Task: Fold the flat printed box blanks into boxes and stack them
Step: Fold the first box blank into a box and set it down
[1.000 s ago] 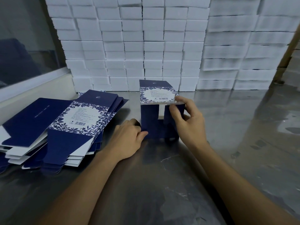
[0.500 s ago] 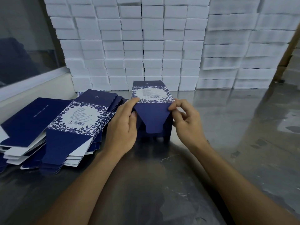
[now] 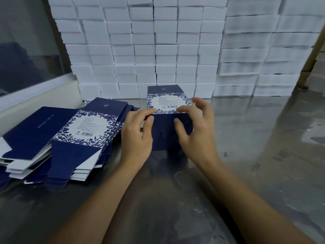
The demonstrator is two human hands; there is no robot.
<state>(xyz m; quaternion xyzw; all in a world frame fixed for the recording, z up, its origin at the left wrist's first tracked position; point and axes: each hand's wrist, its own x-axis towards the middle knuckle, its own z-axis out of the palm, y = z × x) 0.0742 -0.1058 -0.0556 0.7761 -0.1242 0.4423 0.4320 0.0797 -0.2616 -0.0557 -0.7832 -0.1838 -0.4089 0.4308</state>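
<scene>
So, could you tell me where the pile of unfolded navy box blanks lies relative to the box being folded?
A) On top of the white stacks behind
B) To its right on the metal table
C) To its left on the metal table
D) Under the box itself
C: the pile of flat box blanks lies on the metal table left of the box that both hands work on.

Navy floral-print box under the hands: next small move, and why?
Probably press the navy end flap fully flat to seat it. The left hand pinches the navy floral-print cardboard box at its near left edge; the right hand hovers with its thumb on the flap, fingers spread and blurred.
</scene>
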